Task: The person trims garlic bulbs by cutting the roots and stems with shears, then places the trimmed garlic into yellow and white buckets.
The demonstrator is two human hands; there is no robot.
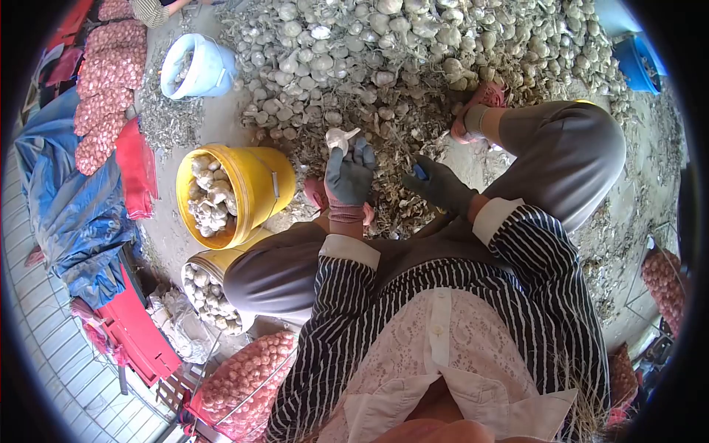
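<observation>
A white garlic bulb with a short stem (pixel 340 139) is at the fingertips of my gloved left hand (pixel 350 176), whose fingers are closed on it. My gloved right hand (pixel 437 184) is to the right, its fingers wrapped round a tool with a blue part (pixel 420 171); the rest of the tool is hidden. The two hands are apart. Beyond them lies a large heap of garlic bulbs (pixel 317 63), with dry skins and stalks on the ground between my feet.
Left of my knee stand a yellow bucket (pixel 286 179) of garlic and another full container (pixel 214 299). A pale blue bucket (pixel 214 70) is farther off, a blue one (pixel 634 65) at the far right. Filled red net sacks (pixel 111 66) line the left.
</observation>
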